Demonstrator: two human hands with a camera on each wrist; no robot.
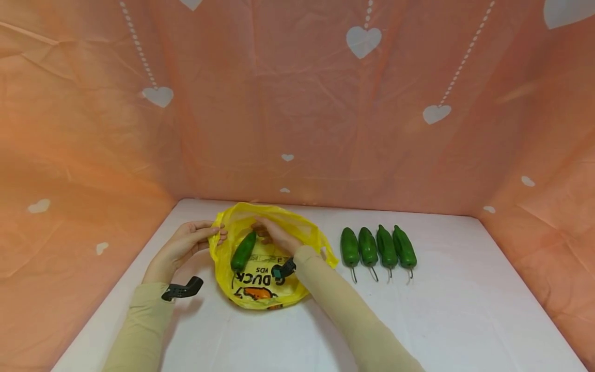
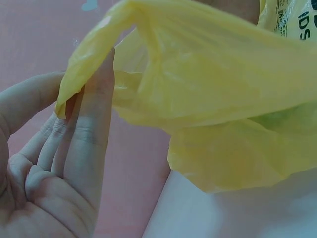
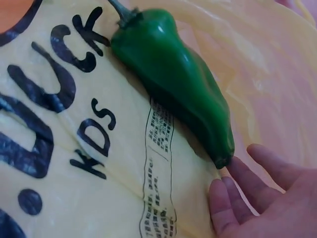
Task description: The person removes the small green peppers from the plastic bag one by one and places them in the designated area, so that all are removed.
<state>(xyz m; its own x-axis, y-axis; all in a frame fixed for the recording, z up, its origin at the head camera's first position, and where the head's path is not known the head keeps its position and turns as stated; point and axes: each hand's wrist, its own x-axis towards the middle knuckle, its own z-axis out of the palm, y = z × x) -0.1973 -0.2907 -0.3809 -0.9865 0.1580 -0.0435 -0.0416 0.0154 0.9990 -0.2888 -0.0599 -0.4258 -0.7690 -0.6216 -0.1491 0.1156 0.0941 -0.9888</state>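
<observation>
My left hand [image 1: 186, 244] pinches the left rim of a yellow plastic bag [image 1: 223, 214] between thumb and fingers, as the left wrist view also shows. The bag's mouth faces me, and dark lettering is printed inside. A green pepper [image 1: 244, 252] lies in it toward the left, stem end nearest me. Inside the bag, my right hand [image 1: 278, 236] is just beyond the pepper, to its right. In the right wrist view, the relaxed fingers [image 3: 255, 186] are right at the tip of the pepper [image 3: 173, 84], not curled round it.
Several more green peppers [image 1: 368, 247] lie in a row to the right of the bag, stems toward me, on a white tabletop [image 1: 446, 310]. Orange-pink cloth [image 1: 316, 129] with white hearts walls in the back and sides. A dark wrist camera [image 1: 183, 289] sits on my left sleeve.
</observation>
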